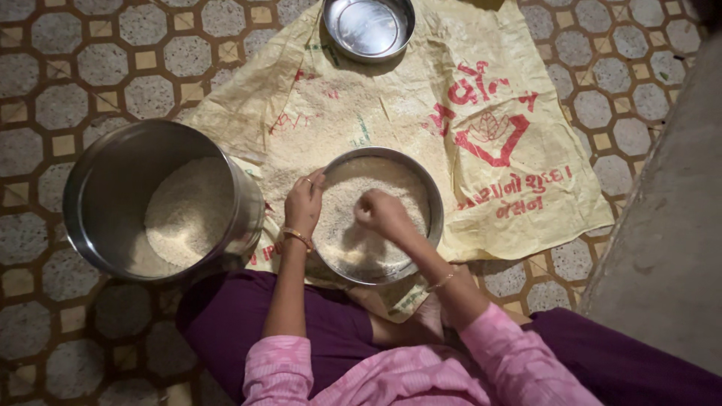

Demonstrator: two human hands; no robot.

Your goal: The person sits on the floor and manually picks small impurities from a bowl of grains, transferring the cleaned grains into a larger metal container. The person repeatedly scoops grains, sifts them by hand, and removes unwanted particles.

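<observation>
The left hand (303,201) clasps the near-left rim of the round steel plate (429,197) of white grain (353,229); the right hand (382,213), fingers bunched, rests in it. Loose grain likely slips through fingers; the stiff rim seems the best hold.

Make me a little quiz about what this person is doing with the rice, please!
1. True or false: the left hand rests on the rim of the round metal sieve.
2. Where is the right hand? A) inside the sieve, on the rice B) in the big steel pot C) on the small empty bowl
3. What lies under the sieve?

Key
1. True.
2. A; its fingers are curled in the grain.
3. A yellow sack spread on the tiled floor.
</observation>
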